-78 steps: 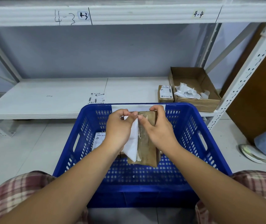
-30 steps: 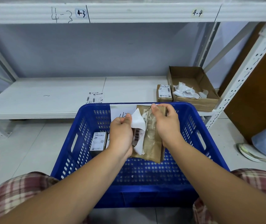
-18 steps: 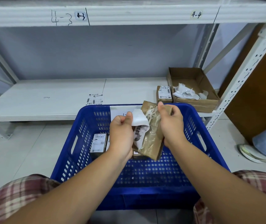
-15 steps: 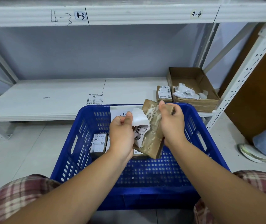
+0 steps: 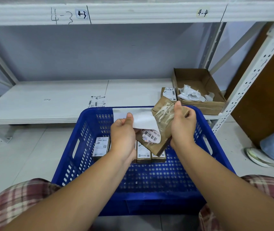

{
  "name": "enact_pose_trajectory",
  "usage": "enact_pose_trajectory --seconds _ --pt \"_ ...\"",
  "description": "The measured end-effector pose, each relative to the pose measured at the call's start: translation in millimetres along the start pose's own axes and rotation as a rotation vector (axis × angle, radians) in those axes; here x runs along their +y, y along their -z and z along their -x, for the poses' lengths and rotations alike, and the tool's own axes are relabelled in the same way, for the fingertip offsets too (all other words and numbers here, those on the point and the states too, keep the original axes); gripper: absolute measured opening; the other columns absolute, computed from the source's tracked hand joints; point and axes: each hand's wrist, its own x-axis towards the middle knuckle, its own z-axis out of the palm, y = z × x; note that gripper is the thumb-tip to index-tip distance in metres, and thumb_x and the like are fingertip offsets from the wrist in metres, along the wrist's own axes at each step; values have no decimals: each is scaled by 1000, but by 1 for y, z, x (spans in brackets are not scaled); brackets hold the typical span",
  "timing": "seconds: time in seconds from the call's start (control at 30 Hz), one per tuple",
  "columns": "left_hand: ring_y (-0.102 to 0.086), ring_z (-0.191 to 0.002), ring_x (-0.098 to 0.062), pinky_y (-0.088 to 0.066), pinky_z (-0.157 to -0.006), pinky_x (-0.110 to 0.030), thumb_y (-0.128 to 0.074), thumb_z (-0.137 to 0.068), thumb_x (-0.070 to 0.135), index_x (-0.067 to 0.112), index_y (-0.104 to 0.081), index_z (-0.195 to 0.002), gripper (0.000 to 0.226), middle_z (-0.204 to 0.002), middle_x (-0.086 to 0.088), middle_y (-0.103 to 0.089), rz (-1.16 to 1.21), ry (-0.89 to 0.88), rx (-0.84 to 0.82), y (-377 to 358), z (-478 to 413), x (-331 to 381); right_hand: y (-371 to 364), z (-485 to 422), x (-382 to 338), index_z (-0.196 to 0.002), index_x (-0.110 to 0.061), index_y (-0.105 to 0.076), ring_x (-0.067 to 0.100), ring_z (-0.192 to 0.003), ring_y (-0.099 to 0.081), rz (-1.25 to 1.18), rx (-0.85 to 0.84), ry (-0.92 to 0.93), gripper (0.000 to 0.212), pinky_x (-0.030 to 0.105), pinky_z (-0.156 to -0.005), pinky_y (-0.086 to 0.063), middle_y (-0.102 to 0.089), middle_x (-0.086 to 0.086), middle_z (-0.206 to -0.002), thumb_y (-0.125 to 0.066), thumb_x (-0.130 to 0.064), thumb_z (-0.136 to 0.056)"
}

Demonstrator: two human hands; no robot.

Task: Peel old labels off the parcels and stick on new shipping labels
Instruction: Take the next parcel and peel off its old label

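Head view: I report on this single view, which looks down at both hands held over a blue crate [image 5: 149,204].
Left grip: the left hand [image 5: 123,135] is curled into a fist, and I see its thumb pinching the free edge of the old label [image 5: 143,121] against the fingers.
Right grip: the right hand [image 5: 182,125] is curled round the upper part of the parcel [image 5: 162,145], thumb pressed on its front face.
Parcel position: brown, tilted, held between the two hands above the crate's far half, its top corner leaning away from me.
Label condition: peeled off most of the face and folded back toward the left hand. The barcode end touches the parcel low down, and pale torn residue streaks the bared face beside the right thumb.
Below the hands: small boxes [image 5: 101,145] with white labels stand in a row on the crate floor.
Behind the left hand: a white slip [image 5: 121,112] hangs over the crate's far rim.
Beyond the hands: a label sheet [image 5: 97,101] lies flat on the shelf [image 5: 49,100].
Beyond the right hand: a labelled box [image 5: 169,94] sits just beside a cardboard tray [image 5: 199,80] holding crumpled paper scraps [image 5: 191,95].
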Motion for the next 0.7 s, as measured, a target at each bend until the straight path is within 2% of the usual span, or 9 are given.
enact_pose_trajectory --seconds 0.13,0.23,0.33,0.4,0.57,0.63,0.7 --pt "-61 -77 -21 -49 -80 -35 -51 -98 22 13 -52 -78 22 -79 -4 -63 34 29 -2 2 -4 7 -1 1 1 -109 -26 -51 22 -98 -65 2 -34 -4 30 48 -90 -54 -65 3 -107 -54 -52 -94" --pt "-63 -74 -16 -49 -75 -30 -46 -99 29 14 -56 -84 24 -80 -1 -67 57 19 -102 4 -7 14 1 2 -6 -114 -26 -46 21 -100 -62 54 -124 58 34 46 -92 -53 -62 3 -109 -51 -53 -94" --pt "-67 -76 -12 -50 -73 -26 -38 -100 41 18 -63 -84 37 -73 5 -72 -66 -41 -183 8 -7 13 6 6 -8 -112 -26 -41 15 -92 -59 146 -189 131 39 42 -86 -52 -59 -1 -102 -49 -58 -93" --pt "-68 -82 -11 -49 -73 -26 -34 -99 45 20 -65 -85 43 -80 3 -73 -140 -93 -202 11 -5 12 8 10 -6 -112 -25 -40 12 -92 -58 199 -200 138 42 39 -86 -50 -57 -2 -102 -46 -62 -92" --pt "-67 -91 -21 -51 -86 -37 -33 -97 50 15 -65 -84 49 -90 -7 -72 -219 -86 -191 17 -3 17 8 15 -10 -105 -20 -45 14 -89 -56 263 -234 49 49 38 -86 -49 -56 -1 -96 -40 -67 -90" --pt "-69 -87 -19 -53 -82 -31 -33 -98 49 14 -65 -83 50 -86 -6 -72 -230 -89 -180 19 -4 18 9 14 -11 -103 -21 -45 18 -95 -60 302 -314 -38 48 42 -89 -53 -59 1 -101 -53 -65 -86" --pt "-68 -69 -7 -51 -62 -17 -34 -99 45 15 -63 -79 46 -71 2 -70 -283 -134 -168 20 -4 23 12 12 -15 -107 -19 -47 22 -100 -62 351 -390 -114 49 46 -93 -54 -60 5 -108 -64 -59 -83"
